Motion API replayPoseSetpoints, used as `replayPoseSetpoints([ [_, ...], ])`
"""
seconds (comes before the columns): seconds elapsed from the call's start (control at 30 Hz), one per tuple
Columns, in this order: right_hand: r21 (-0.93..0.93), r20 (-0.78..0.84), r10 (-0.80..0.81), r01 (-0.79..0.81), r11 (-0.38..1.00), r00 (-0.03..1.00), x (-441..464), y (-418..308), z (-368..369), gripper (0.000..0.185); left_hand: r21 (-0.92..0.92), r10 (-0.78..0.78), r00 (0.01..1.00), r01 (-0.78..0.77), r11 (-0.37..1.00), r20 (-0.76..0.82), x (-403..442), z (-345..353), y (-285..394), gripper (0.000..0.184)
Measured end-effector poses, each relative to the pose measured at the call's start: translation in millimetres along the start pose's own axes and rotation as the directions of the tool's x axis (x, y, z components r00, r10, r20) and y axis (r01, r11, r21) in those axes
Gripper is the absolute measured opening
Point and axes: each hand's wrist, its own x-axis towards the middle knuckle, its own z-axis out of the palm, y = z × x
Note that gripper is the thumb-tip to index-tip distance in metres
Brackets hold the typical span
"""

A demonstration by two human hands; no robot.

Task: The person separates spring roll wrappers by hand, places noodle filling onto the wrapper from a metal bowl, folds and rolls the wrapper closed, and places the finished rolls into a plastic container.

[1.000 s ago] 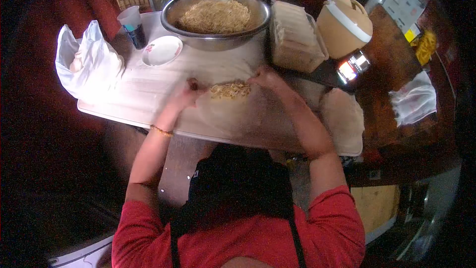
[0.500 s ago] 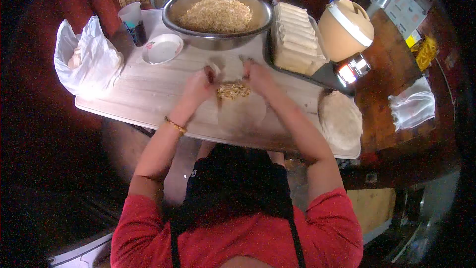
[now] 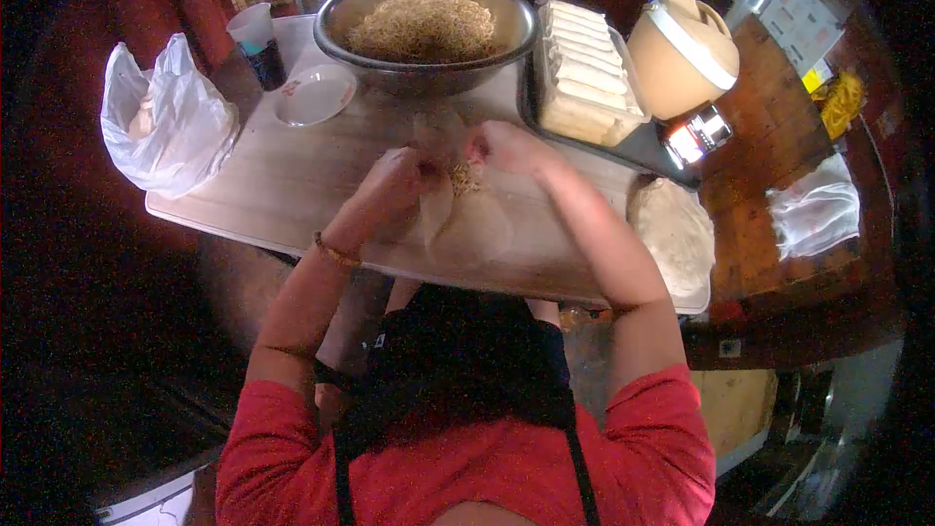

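A thin pale spring roll wrapper (image 3: 472, 232) lies on the table in front of me, with a small heap of bean sprout filling (image 3: 462, 178) on its middle. My left hand (image 3: 392, 178) is closed on the wrapper's left edge, which is folded inward beside the filling. On the other side, my right hand (image 3: 511, 148) has its fingers pinched at the wrapper's right edge, close to the filling. The fingertips of both hands are partly hidden and slightly blurred.
Behind my hands stands a large steel bowl (image 3: 331, 37) of shredded filling. A tub of rolls (image 3: 589, 68) sits on a dark tray, near a beige jug (image 3: 682, 58) and phone (image 3: 697, 134). Stacked wrappers (image 3: 672, 239) lie right; a plate (image 3: 317, 95), cup (image 3: 258, 49) and plastic bag (image 3: 170, 122) left.
Both hands have drawn the wrapper's sides inward, and the left edge now folds toward the filling. The filling heap looks narrower and more covered.
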Motion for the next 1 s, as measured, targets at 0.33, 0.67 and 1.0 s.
replayPoseSetpoints([
  [0.33,-0.021,-0.316,-0.281,0.289,0.957,0.906,-28,3,31,0.019,0.183,0.098,0.995,-0.099,0.978,0.018,-19,-8,7,0.031],
  [0.67,0.134,-0.129,-0.317,0.334,0.933,0.940,-43,12,29,0.024,0.352,0.166,0.982,-0.123,0.928,-0.094,-30,8,-4,0.030],
  [1.0,-0.075,-0.065,-0.370,0.365,0.928,0.927,-46,23,41,0.032,0.333,0.153,0.984,-0.115,0.936,-0.092,-34,14,-8,0.018],
])
